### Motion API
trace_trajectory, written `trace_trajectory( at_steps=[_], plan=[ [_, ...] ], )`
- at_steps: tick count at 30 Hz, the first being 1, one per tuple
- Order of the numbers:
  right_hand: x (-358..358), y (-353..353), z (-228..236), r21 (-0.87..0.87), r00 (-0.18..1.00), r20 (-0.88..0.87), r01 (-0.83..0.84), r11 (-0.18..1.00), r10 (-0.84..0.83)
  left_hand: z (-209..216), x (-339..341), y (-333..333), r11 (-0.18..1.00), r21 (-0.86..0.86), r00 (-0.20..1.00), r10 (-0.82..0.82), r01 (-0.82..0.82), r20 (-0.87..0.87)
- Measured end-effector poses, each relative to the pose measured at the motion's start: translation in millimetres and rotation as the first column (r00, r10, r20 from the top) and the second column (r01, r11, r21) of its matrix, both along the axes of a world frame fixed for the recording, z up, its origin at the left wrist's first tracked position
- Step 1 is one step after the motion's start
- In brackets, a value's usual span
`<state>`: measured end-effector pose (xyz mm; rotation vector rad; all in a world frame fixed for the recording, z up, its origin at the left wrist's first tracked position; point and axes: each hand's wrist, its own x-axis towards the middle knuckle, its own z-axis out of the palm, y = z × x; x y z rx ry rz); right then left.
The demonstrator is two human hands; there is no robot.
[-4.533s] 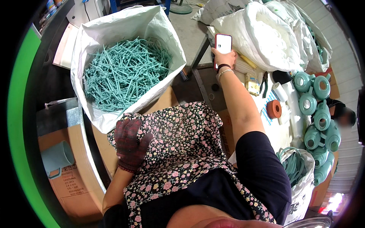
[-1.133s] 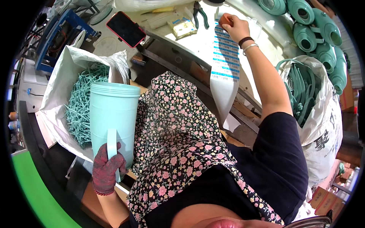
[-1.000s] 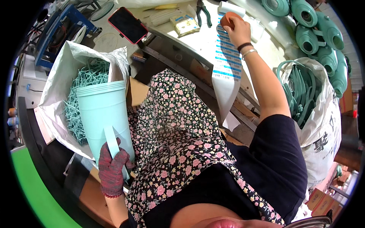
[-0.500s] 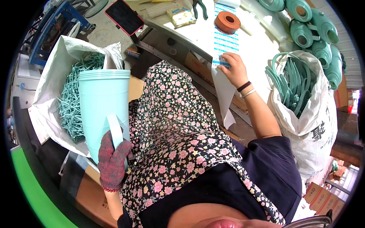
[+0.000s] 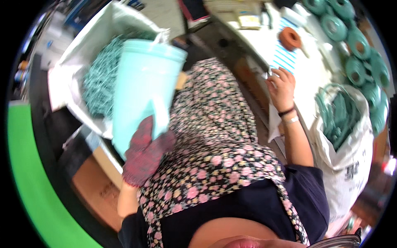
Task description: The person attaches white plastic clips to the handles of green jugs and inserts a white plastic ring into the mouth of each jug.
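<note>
My left hand point(image 5: 147, 155), in a grey-red knitted glove, is closed round the pale handle of a tall mint-green plastic jug point(image 5: 144, 78). The jug's ribbed end points up and leans right, in front of a white sack point(image 5: 66, 82) full of thin green plastic pieces point(image 5: 101, 78). At the table's near edge my bare right hand point(image 5: 282, 90) has thumb and fingertips pinched together on a small whitish label point(image 5: 268, 74), somewhat blurred. It lies at the near end of a blue-and-white label strip point(image 5: 285, 58). White backing paper point(image 5: 273, 124) hangs below the edge.
A brown tape roll point(image 5: 290, 39) rests on the strip. Several green jugs point(image 5: 357, 43) are piled at the far right. Nearer stands a white sack point(image 5: 343, 165) of green handle-like pieces point(image 5: 339, 115). A phone on a stand point(image 5: 193, 9) is at the top, a cardboard box point(image 5: 93, 182) lower left.
The whole view has shifted and blurred, so things sit further right. The jug has tilted, its upper end leaning right. My right hand has moved slightly left relative to the tape roll.
</note>
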<state>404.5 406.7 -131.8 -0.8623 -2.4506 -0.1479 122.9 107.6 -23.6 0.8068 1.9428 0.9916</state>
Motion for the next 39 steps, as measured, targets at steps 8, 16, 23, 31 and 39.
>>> trace_trajectory(
  at_steps=[8,16,23,31,39],
  plan=[
    [-168.7,-102.4,63.5,-0.594,0.671,-0.640,-0.741,-0.313,-0.376,4.7,-0.5,10.9,0.997,-0.036,0.993,-0.072,0.075,0.089],
    [-206.7,-121.0,49.7,-0.600,0.642,-0.674,-0.764,-0.235,-0.366,-20.4,-2.4,-4.8,0.957,0.095,0.927,-0.235,0.273,-0.292],
    [-221.9,-135.4,45.7,-0.645,0.626,-0.708,-0.762,-0.063,-0.326,-27.8,3.8,-8.5,0.991,0.094,0.992,-0.086,0.095,-0.097],
    [-193.9,-78.8,-8.6,-0.774,0.853,-0.468,-0.522,-0.359,-0.231,0.0,-1.5,-31.0,0.985,0.100,0.990,0.139,-0.141,0.025],
    [-184.5,-92.8,22.0,-0.347,0.775,-0.573,-0.524,-0.777,-0.266,81.1,-49.0,-77.1,0.815,-0.060,0.382,-0.334,0.577,-0.862]
  ],
)
